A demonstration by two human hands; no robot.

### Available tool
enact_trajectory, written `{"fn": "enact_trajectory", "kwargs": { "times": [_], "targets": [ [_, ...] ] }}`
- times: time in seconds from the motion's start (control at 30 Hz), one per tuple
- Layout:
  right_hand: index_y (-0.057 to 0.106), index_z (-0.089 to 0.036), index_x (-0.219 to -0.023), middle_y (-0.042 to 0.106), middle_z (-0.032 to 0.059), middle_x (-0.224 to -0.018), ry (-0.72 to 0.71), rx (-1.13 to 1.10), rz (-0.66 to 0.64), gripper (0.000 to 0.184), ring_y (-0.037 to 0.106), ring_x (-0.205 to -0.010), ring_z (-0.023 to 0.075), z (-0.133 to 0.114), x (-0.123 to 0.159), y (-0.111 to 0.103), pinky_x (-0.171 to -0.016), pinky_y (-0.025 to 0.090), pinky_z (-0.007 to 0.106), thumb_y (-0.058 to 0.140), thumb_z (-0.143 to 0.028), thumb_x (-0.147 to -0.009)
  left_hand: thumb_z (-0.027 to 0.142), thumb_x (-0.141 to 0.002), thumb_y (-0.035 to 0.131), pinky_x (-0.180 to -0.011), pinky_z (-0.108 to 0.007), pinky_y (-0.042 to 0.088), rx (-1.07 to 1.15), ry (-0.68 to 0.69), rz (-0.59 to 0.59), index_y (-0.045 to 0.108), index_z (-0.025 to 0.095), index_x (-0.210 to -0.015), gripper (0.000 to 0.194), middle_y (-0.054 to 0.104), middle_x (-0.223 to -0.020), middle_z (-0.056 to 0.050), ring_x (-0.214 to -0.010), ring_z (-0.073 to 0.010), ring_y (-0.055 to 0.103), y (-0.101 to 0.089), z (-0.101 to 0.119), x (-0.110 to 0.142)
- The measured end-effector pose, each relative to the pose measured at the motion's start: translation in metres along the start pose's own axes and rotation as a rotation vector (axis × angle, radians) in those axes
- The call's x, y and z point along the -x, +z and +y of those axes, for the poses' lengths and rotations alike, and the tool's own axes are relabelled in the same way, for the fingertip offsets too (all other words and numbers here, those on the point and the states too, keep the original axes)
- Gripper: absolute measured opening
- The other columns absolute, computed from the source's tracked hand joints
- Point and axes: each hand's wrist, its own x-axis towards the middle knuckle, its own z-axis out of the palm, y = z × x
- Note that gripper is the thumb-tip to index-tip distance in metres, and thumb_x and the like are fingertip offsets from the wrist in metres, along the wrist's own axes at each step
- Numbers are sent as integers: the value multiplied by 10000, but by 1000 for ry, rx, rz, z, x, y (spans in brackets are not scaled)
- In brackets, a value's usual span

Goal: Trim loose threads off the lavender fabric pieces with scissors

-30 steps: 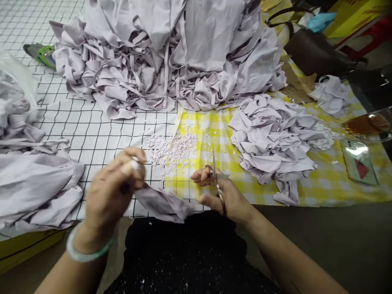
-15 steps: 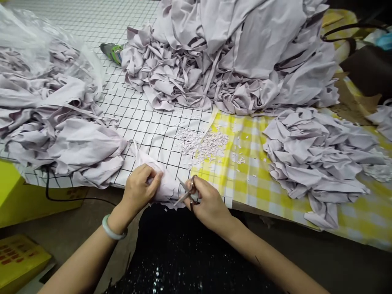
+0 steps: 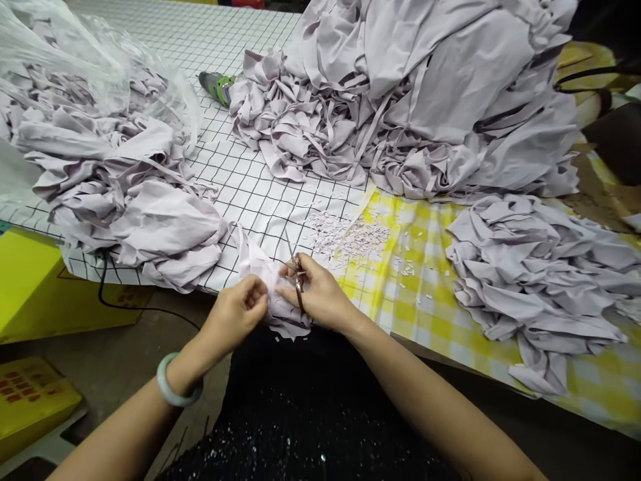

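Observation:
My left hand point(image 3: 237, 316) pinches a pale lilac piece of cloth point(image 3: 265, 284) at the table's near edge; a pale green bangle point(image 3: 170, 391) is on that wrist. My right hand point(image 3: 320, 296) grips small scissors point(image 3: 296, 270), blades pointing up and away, right against the same cloth. Both hands touch the cloth, close together. Just beyond them lies a scatter of small cut snippets point(image 3: 350, 235).
Heaps of the same lilac cloth lie at the left point(image 3: 125, 194), the back point(image 3: 425, 100) and the right point(image 3: 535, 267). A clear plastic bag point(image 3: 75, 60) covers the left heap. The table has a grid cover point(image 3: 240, 187) and a yellow checked cover point(image 3: 425, 300). Yellow boxes point(image 3: 35, 287) stand below left.
The view swung left and the hands came together at the table edge. My right hand brought the scissors from the side onto the cloth and turned the blades upward.

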Motion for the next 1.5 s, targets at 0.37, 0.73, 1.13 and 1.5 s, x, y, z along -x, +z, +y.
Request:
{"fn": "enact_trajectory", "kwargs": {
  "times": [0.37,0.73,1.13,1.5],
  "targets": [
    [419,-231,-756,512,-49,-736,-83,172,-88,227,485,-679,124,4,-35,20,-658,377,242,552,-54,-708,530,-770,743,-425,-227,331,68,-389,-605,612,164,-602,423,574,-502,-1,-447,-136,506,-25,-27,26],
    [480,-227,-799,530,-61,-715,7,-120,-28,184,476,-619,114,-1,-36,12,-595,396,245,647,-244,-725,381,-799,694,-576,-259,466,443,-177,-27,623,166,-634,280,586,-642,-20,-617,-144,544,-39,23,4],
    [528,-209,-797,531,-78,-661,77,-475,149,370,502,-590,96,3,-50,-5,-617,441,265,807,-356,-604,423,-835,714,-766,-284,551,658,-147,-67,704,140,-1041,350,705,-1001,-96,-888,-173,661,-28,29,-60],
    [494,-226,-803,508,-95,-626,-4,-486,112,254,536,-566,103,-17,-76,-7,-589,448,253,672,-253,-623,382,-850,660,-567,-292,329,-404,258,86,536,188,-705,272,563,-686,-31,-623,-163,474,36,10,10]
  ]
}}
